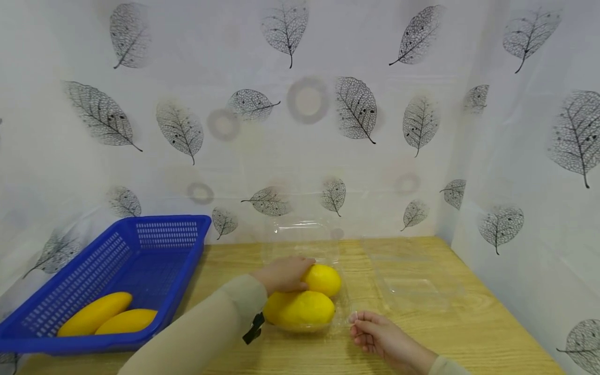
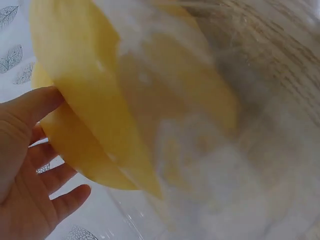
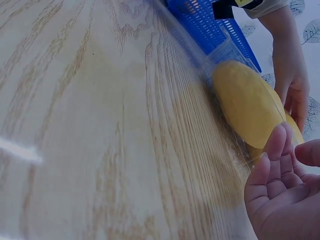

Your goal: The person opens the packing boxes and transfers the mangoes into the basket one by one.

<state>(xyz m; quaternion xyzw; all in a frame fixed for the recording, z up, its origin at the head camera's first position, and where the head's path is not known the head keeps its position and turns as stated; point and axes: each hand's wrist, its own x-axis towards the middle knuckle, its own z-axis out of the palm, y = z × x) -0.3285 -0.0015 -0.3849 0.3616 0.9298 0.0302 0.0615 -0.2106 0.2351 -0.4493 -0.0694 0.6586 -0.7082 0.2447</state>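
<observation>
A clear plastic clamshell box holds several yellow mangoes; its lid stands raised at the back. My left hand holds the rear mango, thumb on top and fingers round its far side. In front of it lies another mango, seen through the plastic in the left wrist view. At the box's front right corner, my right hand pinches the clear rim between thumb and curled fingers. The right wrist view shows the right hand close beside the front mango.
A blue plastic basket stands on the left, with two mangoes at its near end. Another clear plastic box lies open on the right of the wooden table. A leaf-patterned white curtain surrounds the table.
</observation>
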